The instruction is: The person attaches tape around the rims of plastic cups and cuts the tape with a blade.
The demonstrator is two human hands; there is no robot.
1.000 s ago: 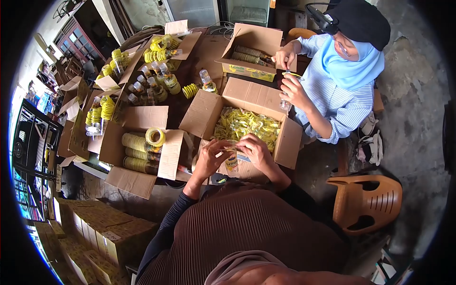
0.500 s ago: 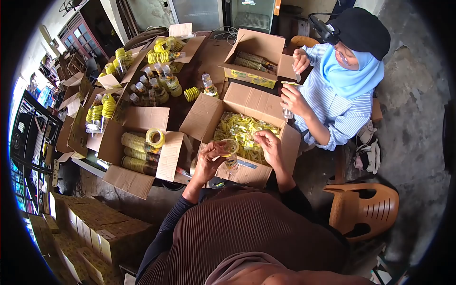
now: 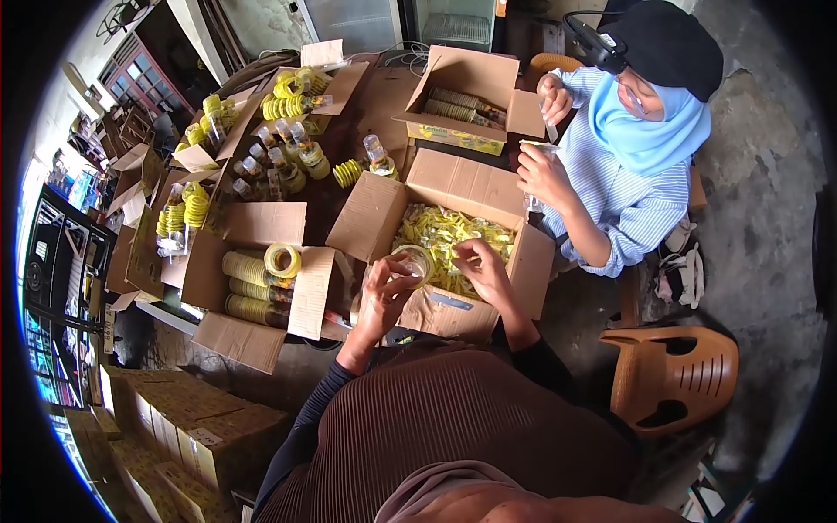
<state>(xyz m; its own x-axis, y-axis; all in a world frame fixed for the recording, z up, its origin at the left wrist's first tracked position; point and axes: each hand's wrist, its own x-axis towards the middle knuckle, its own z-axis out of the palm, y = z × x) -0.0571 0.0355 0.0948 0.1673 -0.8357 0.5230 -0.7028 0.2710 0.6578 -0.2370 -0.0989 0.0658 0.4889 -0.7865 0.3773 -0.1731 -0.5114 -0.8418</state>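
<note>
Turning the mouth of the clear, yellow-rimmed cup [image 3: 424,260] further upward than half a second ago, and bringing the right hand [image 3: 486,275] a little closer to it. Gripping the cup near its rim in the left hand [image 3: 384,296], clamping thumb and fingers onto its wall, and holding it just above the near edge of the open carton [image 3: 462,179]. Bunching the right fingertips together over the yellow packets [image 3: 462,231], near the cup but apart from it; not being able to tell whether pinching anything.

Apparently being partway through this one cup: holding it off the bench [image 3: 370,96], not yet stacking or packing it. Seeing a thick heap of packets left in the carton, so probably having many more to handle. Further out, seeing nested cup stacks [image 3: 248,288] lying in rows in the carton to the left [image 3: 309,292], and more stacks [image 3: 377,152] standing beyond; not being able to tell whether done or waiting. Finally, seeing a co-worker [image 3: 645,183] working alongside, raising both hands.
</note>
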